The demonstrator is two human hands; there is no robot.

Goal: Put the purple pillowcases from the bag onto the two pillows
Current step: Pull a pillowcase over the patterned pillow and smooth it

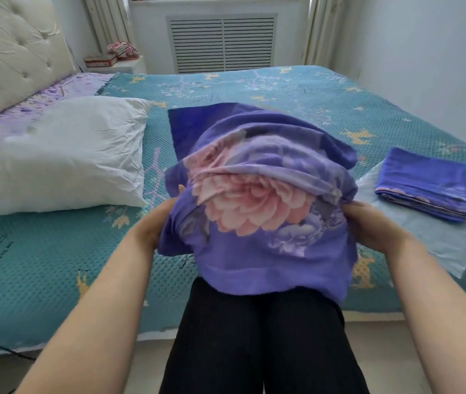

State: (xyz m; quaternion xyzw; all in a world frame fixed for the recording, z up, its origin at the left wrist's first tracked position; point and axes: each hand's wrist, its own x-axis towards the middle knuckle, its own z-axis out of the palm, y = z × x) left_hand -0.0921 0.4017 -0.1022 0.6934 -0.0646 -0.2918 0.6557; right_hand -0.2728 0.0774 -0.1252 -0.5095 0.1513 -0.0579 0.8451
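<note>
Both hands, left hand (156, 223) and right hand (368, 226), grip the sides of a bunched purple pillowcase with a pink flower print (257, 211) above the teal quilted bed (41, 251). Left of it lies a bare white pillow (64, 157); right of it, a folded purple pillowcase (425, 183) rests on a clear plastic bag (439, 245).

We see a teal patterned bedspread (297, 92) covering the bed, a lilac floral sheet (64, 89) showing at the head end, and a cream tufted headboard (10, 49) at left. A white slatted vent cover (222, 42) sits on the far wall; a small white stand (129, 65) beside it carries a book (100, 60) and pink fabric (122, 49).
</note>
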